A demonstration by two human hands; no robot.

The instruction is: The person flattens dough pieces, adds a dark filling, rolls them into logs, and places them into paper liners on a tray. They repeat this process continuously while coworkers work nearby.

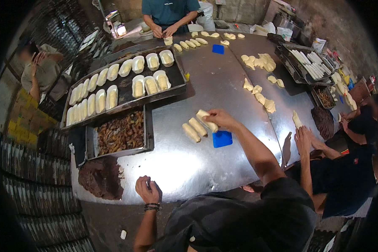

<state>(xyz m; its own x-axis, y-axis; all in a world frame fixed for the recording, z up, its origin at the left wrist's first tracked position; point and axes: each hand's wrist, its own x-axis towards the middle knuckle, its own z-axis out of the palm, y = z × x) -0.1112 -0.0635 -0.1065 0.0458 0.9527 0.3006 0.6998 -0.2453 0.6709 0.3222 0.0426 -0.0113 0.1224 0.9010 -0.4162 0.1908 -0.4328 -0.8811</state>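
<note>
My right hand [220, 119] grips a pale dough roll [207, 120] over the middle of the metal table, its fingers wrapped over one end. Two more dough rolls [194, 129] lie side by side just left of it. A blue dough scraper [222, 139] rests on the table below my right wrist. My left hand [148, 190] is at the near table edge, fingers loosely curled and thumb apart, with nothing visible in it. Beyond it, a large dark tray [126, 98] holds several dough rolls in white paper cups [112, 97].
A square pan of brown filling [120, 133] and a dark brown mass [101, 178] are on the left. Dough pieces [259, 62] lie at right. Co-workers' hands handle dough at the far edge [165, 31] and right [303, 140]. Stacked trays [38, 176] line the left.
</note>
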